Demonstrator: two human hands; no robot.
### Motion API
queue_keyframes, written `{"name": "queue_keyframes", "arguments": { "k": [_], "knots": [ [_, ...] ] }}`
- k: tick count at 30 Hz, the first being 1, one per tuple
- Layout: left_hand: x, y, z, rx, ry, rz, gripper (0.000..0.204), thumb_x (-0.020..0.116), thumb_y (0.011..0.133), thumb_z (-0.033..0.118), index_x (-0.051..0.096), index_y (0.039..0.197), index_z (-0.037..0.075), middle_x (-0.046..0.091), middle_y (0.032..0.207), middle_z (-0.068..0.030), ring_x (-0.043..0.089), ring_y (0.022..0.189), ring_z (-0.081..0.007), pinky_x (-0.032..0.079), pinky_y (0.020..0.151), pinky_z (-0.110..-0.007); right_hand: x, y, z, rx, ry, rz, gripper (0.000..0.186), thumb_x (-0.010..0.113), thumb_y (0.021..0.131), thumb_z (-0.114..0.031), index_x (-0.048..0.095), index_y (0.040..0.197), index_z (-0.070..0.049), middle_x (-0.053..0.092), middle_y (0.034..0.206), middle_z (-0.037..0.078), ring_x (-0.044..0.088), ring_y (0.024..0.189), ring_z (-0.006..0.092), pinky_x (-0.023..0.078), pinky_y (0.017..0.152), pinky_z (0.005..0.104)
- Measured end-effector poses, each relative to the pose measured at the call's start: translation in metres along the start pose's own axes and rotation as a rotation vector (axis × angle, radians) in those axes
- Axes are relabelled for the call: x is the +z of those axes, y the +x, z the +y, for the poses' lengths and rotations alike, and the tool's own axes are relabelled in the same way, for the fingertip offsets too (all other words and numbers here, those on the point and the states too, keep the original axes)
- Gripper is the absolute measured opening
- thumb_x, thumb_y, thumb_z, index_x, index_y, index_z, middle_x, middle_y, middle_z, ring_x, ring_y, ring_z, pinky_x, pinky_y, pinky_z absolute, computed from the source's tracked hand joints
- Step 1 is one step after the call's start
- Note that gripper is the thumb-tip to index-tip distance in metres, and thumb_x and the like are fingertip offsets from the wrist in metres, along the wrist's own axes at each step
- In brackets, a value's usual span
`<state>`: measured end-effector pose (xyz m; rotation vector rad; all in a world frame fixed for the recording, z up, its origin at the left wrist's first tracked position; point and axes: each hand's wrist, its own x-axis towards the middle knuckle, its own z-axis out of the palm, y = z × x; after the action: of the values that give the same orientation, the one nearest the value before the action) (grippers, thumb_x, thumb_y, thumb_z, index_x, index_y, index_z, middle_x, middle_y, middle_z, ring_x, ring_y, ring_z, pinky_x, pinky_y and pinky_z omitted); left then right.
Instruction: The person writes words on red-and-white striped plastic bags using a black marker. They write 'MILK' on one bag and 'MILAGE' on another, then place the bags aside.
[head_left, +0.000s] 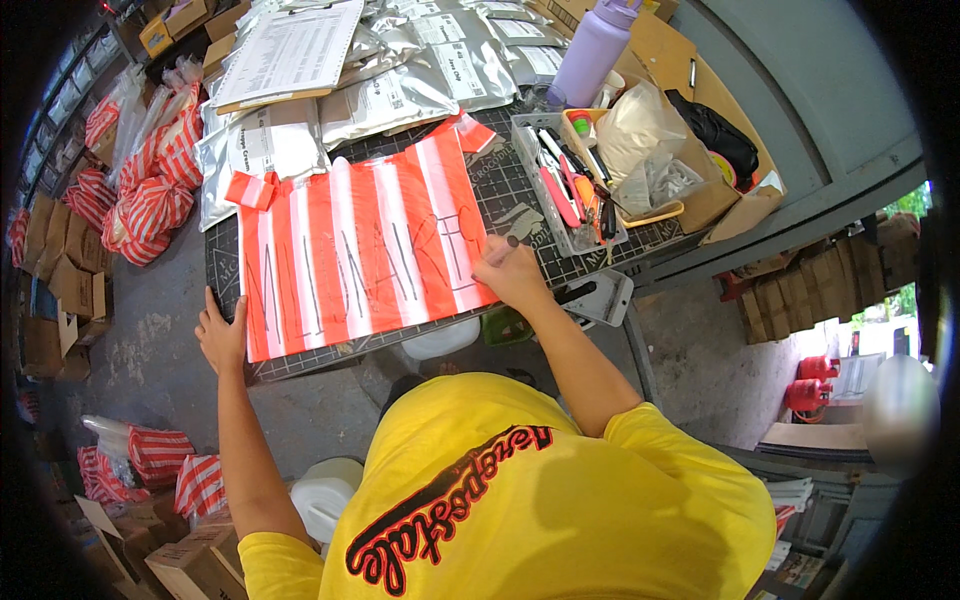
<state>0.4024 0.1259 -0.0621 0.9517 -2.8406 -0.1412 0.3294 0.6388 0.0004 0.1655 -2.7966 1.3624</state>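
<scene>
A red-and-white striped plastic bag [365, 255] lies flat on the black gridded cutting mat [508, 186], its two handles pointing away from me. Large dark handwritten letters run across it. My right hand [512, 274] is closed around a marker [512, 241] at the bag's right edge, beside the last letter; the marker's tip is hidden by the fingers. At the bag's lower left edge, my left hand [222, 335] rests with fingers apart, the thumb near the plastic, holding nothing.
Silver pouches [385, 100] and a clipboard with papers [292, 52] cover the table's far side. A lilac bottle [592, 55] stands near a clear tray of pens and cutters [568, 185] and an open cardboard box [735, 205]. Striped bundles [150, 215] sit on the floor at left.
</scene>
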Motion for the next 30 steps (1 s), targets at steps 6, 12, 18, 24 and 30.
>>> {"name": "queue_keyframes", "arguments": {
  "k": [6, 12, 18, 24, 30],
  "knots": [
    [-0.003, -0.002, 0.006, 0.003, -0.007, 0.009, 0.094, 0.057, 0.091, 0.077, 0.036, 0.164, 0.022, 0.056, 0.145, -0.0174, 0.054, 0.127, -0.0422, 0.045, 0.108, -0.052, 0.004, 0.01, 0.022, 0.072, 0.212, -0.054, 0.015, 0.069, 0.09, -0.017, 0.066, 0.084, -0.003, 0.066, 0.07, 0.007, 0.063, 0.065, 0.0174, 0.051, 0.064, 0.0335],
    [0.002, -0.005, -0.003, 0.011, -0.081, 0.136, 0.09, 0.064, 0.092, 0.069, 0.038, 0.163, 0.02, 0.051, 0.148, -0.0191, 0.05, 0.131, -0.0411, 0.043, 0.11, -0.052, -0.04, -0.01, 0.001, 0.054, 0.545, 0.082, 0.013, 0.067, 0.101, -0.015, 0.068, 0.107, -0.004, 0.071, 0.09, 0.006, 0.068, 0.081, 0.0118, 0.053, 0.071, 0.0292],
    [-0.006, -0.015, -0.012, 0.157, -0.4, 0.261, 0.071, 0.073, 0.091, 0.05, 0.054, 0.148, 0.012, 0.051, 0.143, -0.0183, 0.045, 0.135, -0.04, 0.037, 0.113, -0.052, -0.052, -0.048, 0.01, -0.308, -0.032, -0.079, 0.03, 0.075, 0.091, -0.009, 0.064, 0.118, -0.003, 0.069, 0.098, 0.015, 0.069, 0.089, 0.0333, 0.054, 0.082, 0.0399],
    [-0.031, -0.059, -0.027, 0.476, -0.536, 0.132, 0.063, 0.082, 0.072, 0.028, 0.062, 0.128, 0.009, 0.054, 0.135, -0.0183, 0.046, 0.129, -0.0394, 0.035, 0.111, -0.052, -0.03, -0.076, 0.022, -0.32, -0.164, -0.033, 0.047, 0.077, 0.078, -0.007, 0.063, 0.123, -0.01, 0.064, 0.11, 0.017, 0.059, 0.109, 0.0403, 0.047, 0.096, 0.0512],
    [-0.057, -0.076, -0.032, 0.562, -0.577, -0.032, 0.049, 0.075, 0.072, 0.015, 0.07, 0.12, 0.014, 0.057, 0.131, -0.0153, 0.05, 0.12, -0.0374, 0.043, 0.104, -0.048, -0.005, -0.071, 0.012, -0.345, -0.287, 0.09, 0.043, 0.074, 0.075, -0.005, 0.068, 0.117, -0.013, 0.066, 0.097, 0.011, 0.062, 0.101, 0.0357, 0.047, 0.089, 0.0486]
  ]
}}
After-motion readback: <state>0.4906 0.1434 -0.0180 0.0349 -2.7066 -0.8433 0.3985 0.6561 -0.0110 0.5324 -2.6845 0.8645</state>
